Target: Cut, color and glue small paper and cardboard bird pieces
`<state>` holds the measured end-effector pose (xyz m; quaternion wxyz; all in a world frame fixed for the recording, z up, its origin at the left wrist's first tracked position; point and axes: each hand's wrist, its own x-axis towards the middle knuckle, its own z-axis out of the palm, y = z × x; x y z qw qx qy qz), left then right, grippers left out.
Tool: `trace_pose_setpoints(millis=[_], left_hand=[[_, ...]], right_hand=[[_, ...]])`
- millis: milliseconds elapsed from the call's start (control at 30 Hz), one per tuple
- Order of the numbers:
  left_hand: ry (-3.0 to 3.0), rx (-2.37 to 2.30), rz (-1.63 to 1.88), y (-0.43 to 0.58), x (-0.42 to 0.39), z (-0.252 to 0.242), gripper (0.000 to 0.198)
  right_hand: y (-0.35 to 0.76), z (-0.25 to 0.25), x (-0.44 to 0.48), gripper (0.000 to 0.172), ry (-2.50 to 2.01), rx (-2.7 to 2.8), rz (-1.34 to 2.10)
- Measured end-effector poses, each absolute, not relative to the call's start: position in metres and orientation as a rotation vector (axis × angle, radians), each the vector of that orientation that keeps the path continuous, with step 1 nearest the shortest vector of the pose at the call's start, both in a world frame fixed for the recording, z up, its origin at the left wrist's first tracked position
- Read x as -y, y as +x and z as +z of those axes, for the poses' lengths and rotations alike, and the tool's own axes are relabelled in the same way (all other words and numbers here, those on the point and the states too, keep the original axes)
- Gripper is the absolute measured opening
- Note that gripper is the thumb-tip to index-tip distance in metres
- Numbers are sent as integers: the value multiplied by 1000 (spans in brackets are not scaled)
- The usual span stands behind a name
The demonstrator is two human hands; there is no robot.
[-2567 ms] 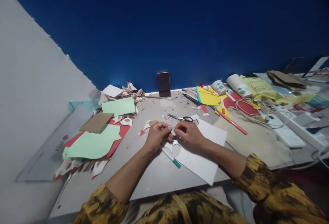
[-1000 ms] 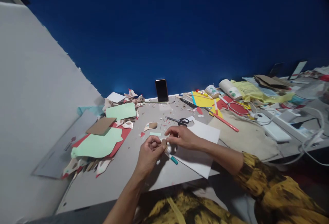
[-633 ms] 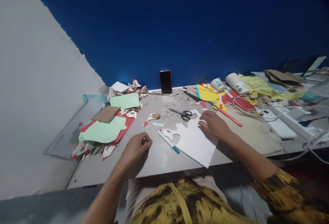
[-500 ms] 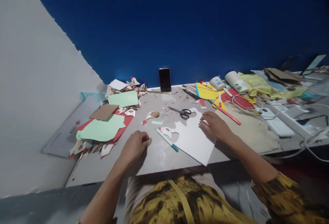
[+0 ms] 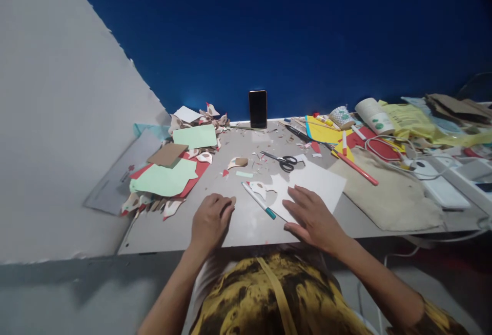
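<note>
My left hand (image 5: pixel 210 222) is closed near the table's front edge, pinching a small brown piece (image 5: pixel 233 200) that looks like cardboard and is mostly hidden by the fingers. Over the near left part of a white paper sheet (image 5: pixel 323 183), my right hand (image 5: pixel 313 218) lies with its fingers spread. Between the hands is a white marker with a teal cap (image 5: pixel 259 201), beside a white paper bird cutout (image 5: pixel 258 188). Black-handled scissors (image 5: pixel 282 160) rest beyond the sheet. A second bird cutout with a brown patch (image 5: pixel 237 162) lies left of them.
To the left are green sheets (image 5: pixel 165 180), a brown cardboard piece (image 5: pixel 168 155) and piled bird cutouts. A phone (image 5: pixel 258 109) leans against the blue wall. On the right lie an orange pen (image 5: pixel 357 168), a beige cloth (image 5: pixel 388 196), paper cups (image 5: pixel 374 116) and white cables.
My right hand has slid from the sheet's upper right toward its near left side, fingers spreading. The left hand still pinches the brown piece. The whole view has shifted slightly.
</note>
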<state>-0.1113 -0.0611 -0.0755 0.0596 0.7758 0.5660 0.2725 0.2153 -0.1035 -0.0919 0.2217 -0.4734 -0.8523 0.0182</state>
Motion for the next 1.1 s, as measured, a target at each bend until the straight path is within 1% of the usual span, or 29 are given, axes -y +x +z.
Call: trace_pose_setpoints(millis=[233,400,600,733,833,900,967,1000,1100], left_hand=[[2548,-1742,800,-92,55,-81,33],[2569,-1854,755,-79,40,-82,32],[2500,-1835,777,-85,36,-80,25],[2257,-1757,928,-97,38,-74,19],[2053,-1804,957,-108,41,-66,18],[1963,-1846,956,-114,43,-62,19],[1902,-1859,973,-119,44,-59,20],[1877,-1859,990,-120,46,-58,21],[1805,-1842,1029,-122,50,-56,24]], right_hand=[[237,-99,95,39,-1425,2389,-47],[262,-92,86,39,-1535,2372,-93],[263,-74,79,29,-1440,2339,76],[248,-49,71,31,-1502,2394,232],[230,-28,64,27,-1561,2517,280],[214,-17,60,26,-1500,2627,270],[194,-12,54,21,-1336,2764,234],[184,-13,51,19,-1230,2835,198],[159,-25,36,20,-936,2945,23]])
